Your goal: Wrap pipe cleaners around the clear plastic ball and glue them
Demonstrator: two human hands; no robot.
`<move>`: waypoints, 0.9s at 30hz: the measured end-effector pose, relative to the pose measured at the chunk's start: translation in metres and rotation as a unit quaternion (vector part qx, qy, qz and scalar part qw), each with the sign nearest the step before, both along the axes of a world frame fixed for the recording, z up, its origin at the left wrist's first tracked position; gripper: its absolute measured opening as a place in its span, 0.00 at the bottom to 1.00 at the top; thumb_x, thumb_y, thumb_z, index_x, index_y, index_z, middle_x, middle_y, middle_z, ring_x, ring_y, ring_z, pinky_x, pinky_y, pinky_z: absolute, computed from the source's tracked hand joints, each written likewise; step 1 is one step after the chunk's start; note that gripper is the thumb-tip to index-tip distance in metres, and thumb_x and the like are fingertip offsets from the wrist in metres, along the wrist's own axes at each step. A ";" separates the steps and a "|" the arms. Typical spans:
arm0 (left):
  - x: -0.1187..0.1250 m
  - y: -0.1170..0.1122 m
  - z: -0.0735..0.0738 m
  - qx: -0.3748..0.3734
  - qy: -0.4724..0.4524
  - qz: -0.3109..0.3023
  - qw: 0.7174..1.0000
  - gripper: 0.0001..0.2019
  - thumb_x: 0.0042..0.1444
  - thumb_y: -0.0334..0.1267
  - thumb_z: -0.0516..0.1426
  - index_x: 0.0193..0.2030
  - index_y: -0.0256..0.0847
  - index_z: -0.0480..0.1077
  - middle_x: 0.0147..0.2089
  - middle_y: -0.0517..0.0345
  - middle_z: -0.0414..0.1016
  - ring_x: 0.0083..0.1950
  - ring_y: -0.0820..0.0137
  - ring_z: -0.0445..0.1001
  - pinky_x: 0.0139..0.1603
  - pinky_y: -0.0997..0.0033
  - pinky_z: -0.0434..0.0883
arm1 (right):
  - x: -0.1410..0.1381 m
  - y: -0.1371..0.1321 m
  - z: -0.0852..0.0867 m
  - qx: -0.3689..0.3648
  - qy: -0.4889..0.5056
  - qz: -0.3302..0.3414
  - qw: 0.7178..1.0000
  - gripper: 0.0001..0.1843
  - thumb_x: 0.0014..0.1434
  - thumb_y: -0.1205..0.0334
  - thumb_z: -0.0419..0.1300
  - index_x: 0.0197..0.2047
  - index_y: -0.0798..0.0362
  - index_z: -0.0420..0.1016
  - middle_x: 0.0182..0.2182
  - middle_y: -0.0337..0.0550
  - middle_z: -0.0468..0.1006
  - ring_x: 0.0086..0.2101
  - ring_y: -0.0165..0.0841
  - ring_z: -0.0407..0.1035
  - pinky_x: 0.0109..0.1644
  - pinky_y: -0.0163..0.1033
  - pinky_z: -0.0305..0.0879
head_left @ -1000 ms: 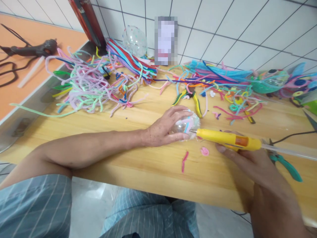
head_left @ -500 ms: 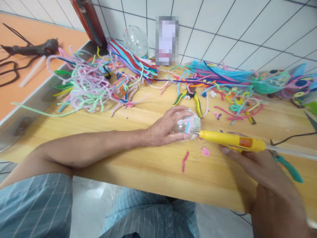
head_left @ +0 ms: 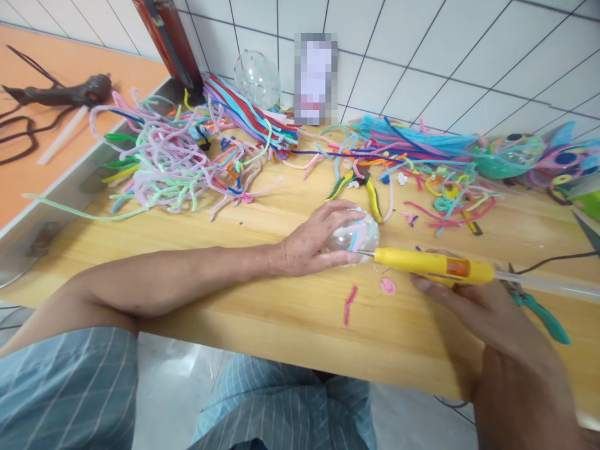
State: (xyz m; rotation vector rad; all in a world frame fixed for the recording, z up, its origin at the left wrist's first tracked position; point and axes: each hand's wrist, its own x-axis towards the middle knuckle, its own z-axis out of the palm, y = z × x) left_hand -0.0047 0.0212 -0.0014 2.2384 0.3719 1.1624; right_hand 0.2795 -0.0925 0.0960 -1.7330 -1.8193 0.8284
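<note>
Left hand (head_left: 312,244) cupped around clear ball (head_left: 357,235); right hand (head_left: 473,306) gripping yellow glue gun (head_left: 434,265), nozzle touching ball beside left fingertips.

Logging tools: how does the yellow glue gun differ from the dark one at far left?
The yellow glue gun is gripped in the right hand, its nozzle at the clear ball under the left hand; the dark glue gun lies untouched. The yellow one is over the wooden table, the dark one on the orange surface. A dark cord runs to each.
</note>
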 end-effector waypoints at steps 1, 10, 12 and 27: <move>0.000 0.000 0.000 0.000 0.000 0.001 1.000 0.31 0.67 0.55 0.64 0.72 0.52 0.63 0.70 0.41 0.70 0.77 0.49 0.65 0.77 0.35 0.67 | 0.000 0.000 -0.001 -0.004 -0.004 0.003 1.000 0.16 0.58 0.41 0.68 0.36 0.44 0.85 0.32 0.42 0.89 0.34 0.47 0.83 0.40 0.49 0.84; 0.001 0.000 -0.001 0.010 -0.013 0.000 1.000 0.30 0.68 0.54 0.63 0.72 0.50 0.64 0.70 0.41 0.70 0.77 0.50 0.64 0.77 0.36 0.67 | -0.004 0.001 -0.004 0.015 -0.016 0.005 1.000 0.15 0.60 0.42 0.66 0.33 0.43 0.83 0.29 0.39 0.85 0.30 0.43 0.80 0.36 0.45 0.80; 0.000 -0.001 0.001 0.005 -0.001 -0.002 1.000 0.30 0.68 0.55 0.63 0.72 0.50 0.63 0.70 0.42 0.70 0.77 0.49 0.64 0.77 0.35 0.66 | -0.005 0.001 -0.004 0.016 -0.015 0.000 1.000 0.15 0.59 0.42 0.66 0.32 0.43 0.81 0.28 0.38 0.84 0.29 0.42 0.79 0.34 0.44 0.79; 0.000 -0.001 0.001 0.014 -0.004 0.004 1.000 0.31 0.69 0.55 0.62 0.73 0.50 0.62 0.70 0.41 0.70 0.76 0.50 0.65 0.77 0.36 0.67 | -0.005 0.002 -0.001 0.000 0.006 -0.002 1.000 0.12 0.57 0.44 0.68 0.34 0.42 0.85 0.33 0.41 0.89 0.34 0.46 0.84 0.38 0.47 0.84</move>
